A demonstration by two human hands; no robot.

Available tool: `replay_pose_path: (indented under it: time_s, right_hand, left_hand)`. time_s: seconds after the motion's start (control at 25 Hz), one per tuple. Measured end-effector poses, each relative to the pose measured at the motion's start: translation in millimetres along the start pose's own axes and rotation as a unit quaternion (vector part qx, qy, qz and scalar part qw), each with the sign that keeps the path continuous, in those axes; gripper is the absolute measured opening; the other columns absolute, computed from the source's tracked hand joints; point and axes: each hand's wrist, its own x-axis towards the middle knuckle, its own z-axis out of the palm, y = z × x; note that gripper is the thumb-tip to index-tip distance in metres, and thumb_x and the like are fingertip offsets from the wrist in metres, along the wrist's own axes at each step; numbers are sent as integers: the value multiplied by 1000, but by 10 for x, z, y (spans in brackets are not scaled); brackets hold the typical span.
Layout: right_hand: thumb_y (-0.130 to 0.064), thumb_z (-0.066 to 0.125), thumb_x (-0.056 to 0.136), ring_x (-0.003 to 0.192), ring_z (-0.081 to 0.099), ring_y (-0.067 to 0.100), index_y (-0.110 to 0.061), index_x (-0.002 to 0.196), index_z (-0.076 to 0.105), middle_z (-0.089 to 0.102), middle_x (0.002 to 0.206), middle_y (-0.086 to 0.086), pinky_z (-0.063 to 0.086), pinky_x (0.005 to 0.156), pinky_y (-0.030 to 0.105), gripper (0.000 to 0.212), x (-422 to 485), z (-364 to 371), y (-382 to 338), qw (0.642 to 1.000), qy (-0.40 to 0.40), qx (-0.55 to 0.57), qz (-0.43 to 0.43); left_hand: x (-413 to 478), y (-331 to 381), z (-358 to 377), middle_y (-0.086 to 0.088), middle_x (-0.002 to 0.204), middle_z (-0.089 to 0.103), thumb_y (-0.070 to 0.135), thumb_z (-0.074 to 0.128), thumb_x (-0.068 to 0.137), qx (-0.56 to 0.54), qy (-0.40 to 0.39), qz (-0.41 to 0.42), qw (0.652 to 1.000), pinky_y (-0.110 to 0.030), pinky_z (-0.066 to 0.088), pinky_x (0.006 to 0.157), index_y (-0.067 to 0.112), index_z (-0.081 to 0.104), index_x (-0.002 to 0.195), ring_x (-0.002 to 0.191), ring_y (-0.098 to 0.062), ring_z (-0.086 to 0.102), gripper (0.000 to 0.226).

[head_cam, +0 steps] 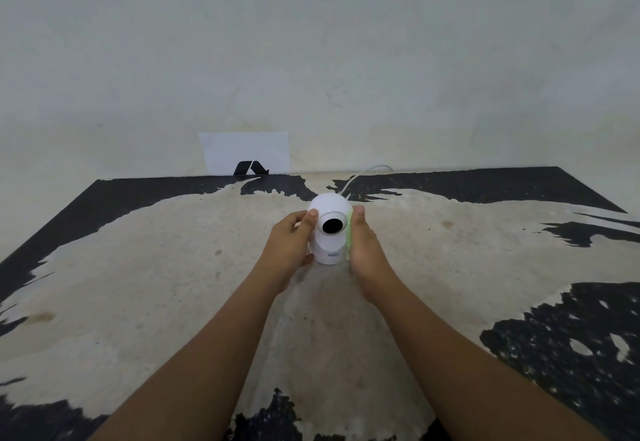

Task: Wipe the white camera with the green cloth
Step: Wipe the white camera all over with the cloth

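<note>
A white dome camera [329, 205] with a black round lens stands upright on the worn table [173, 285], its lens facing me. My left hand [291, 250] grips its left side, thumb by the lens and fingers around the base. On the camera's right side, my right hand [365, 250] presses the green cloth [349, 236] flat against it. Only a thin pale-green strip of cloth shows between palm and camera.
A white cable [363, 172] runs from behind the camera to the wall. A white sheet with a black mark [246, 153] leans against the wall at the table's far edge. The tabletop is black with large patches worn to beige.
</note>
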Motion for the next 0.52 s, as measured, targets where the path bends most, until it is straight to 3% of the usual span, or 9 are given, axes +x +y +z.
replay_pose_path:
  time_s: [0.16,0.32,0.52]
  right_hand:
    - [-79,16,80,112,60,19,-28,128,56,66,122,2,43,104,42,81,161,-24,-147,997,-5,24,75]
    - [-75,18,83,112,58,17,-34,131,50,60,127,-2,44,99,37,70,175,32,-236,999,13,32,23]
    - [-94,23,60,118,57,16,-37,132,48,61,129,-2,42,106,45,96,-2,18,57,999,-12,18,38]
  left_hand:
    - [10,16,-10,-4,119,63,49,50,89,3,-8,-7,1000,-40,56,79,22,59,117,108,-21,60,40]
    - [26,-34,-9,-3,115,66,50,50,89,12,3,4,1000,-47,55,87,23,61,115,105,-20,62,39]
    - [-7,-48,26,0,112,67,49,49,90,4,11,14,1000,-49,53,92,24,60,114,104,-18,63,37]
